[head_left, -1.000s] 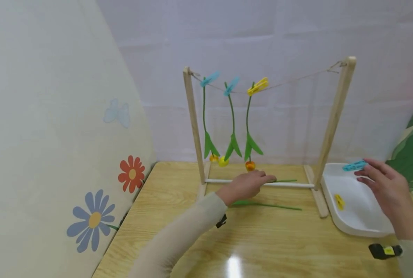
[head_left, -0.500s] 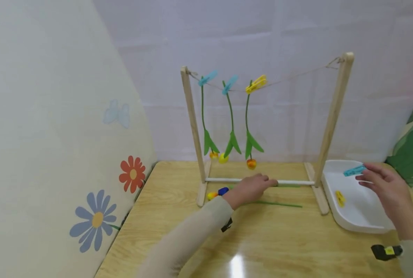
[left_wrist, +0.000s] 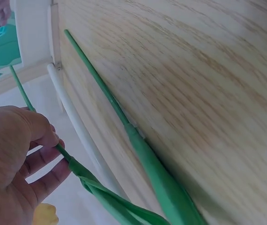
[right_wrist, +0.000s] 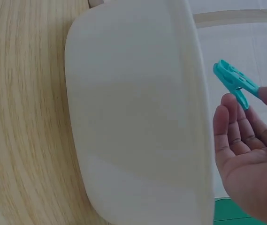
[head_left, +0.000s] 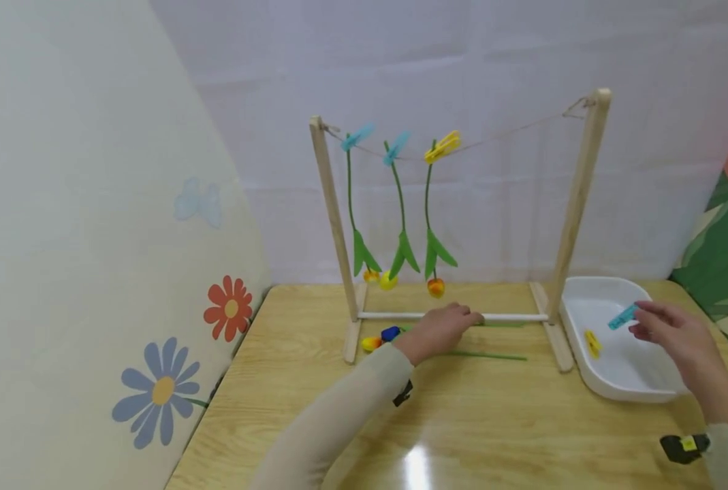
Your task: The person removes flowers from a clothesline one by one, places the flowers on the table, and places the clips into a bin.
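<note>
My left hand [head_left: 440, 331] is low by the rack's white bottom rod and pinches the green stem [left_wrist: 64, 151] of an artificial tulip between thumb and fingers. A second tulip's stem [head_left: 492, 355] lies on the table beside it. To the left of that hand show a blue tulip head [head_left: 391, 333] and a yellow-orange tulip head [head_left: 372, 344]; I cannot tell which belongs to the held stem. Over the white tray [head_left: 636, 393], my right hand [head_left: 676, 340] pinches a blue clothespin [right_wrist: 234, 82] by its handles. A yellow clothespin [head_left: 593, 344] lies in the tray.
A wooden rack [head_left: 575, 204] with a string [head_left: 511, 133] stands at the back of the table. Three tulips hang head down from it at the left, held by two blue clothespins [head_left: 357, 137] and a yellow clothespin [head_left: 442, 147]. A white cloth hangs behind.
My left hand has shifted slightly, and the blue and yellow-orange tulip heads have come into sight. My right hand has lowered a little, tilting the blue clothespin.
</note>
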Demonstrator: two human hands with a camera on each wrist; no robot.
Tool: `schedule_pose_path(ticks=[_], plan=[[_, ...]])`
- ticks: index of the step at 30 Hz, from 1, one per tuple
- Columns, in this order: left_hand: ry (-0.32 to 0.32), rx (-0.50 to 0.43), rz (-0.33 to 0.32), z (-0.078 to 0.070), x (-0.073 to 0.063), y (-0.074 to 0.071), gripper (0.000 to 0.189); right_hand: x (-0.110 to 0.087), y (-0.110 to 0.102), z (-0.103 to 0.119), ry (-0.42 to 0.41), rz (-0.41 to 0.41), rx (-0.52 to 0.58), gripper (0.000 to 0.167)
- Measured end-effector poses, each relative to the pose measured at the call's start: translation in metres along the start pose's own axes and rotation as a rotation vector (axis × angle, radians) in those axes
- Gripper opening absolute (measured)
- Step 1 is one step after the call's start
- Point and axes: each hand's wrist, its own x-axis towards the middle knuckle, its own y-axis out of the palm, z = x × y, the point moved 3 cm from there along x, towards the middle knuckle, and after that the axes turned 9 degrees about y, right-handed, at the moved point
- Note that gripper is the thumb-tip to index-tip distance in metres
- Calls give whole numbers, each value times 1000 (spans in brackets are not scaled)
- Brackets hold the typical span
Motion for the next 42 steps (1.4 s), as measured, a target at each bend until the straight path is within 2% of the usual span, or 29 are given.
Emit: schedule_pose_path(ticks=[2,3,8,13,17,23,26,29,34,39,42], plan=[[2,-5,5,-1,1,0,45,1,0,-1,15,4,-62,68],[7,-2,11,-1,2,1,45,1,0,-2,19,8,-80,70],[8,1,41,-6,3,2,43,2,-1,-8,37,14,-131,68],[-39,9,67,-3,4,5,40,6,0,-6,62,12,-222,68],[-52,12,51,-2,2,6,39,8,0,-2,78,-3,-304,68],[-85,-32,15,1,-7,0,38,8,2,-1,70,7,-333,59],[-97,-68,-24,5,-15,-9,38,6,5,4,65,16,-339,59],[-88,-81,-90,8,-24,-20,37,2,10,13,38,20,-340,60],[-78,-116,-210,14,-36,-39,35,-5,14,34,-60,33,-327,61],[-90,-167,-328,20,-47,-55,37,-13,19,59,-162,45,-196,57],[-106,-204,-405,23,-54,-62,38,-17,21,77,-197,12,-96,41]])
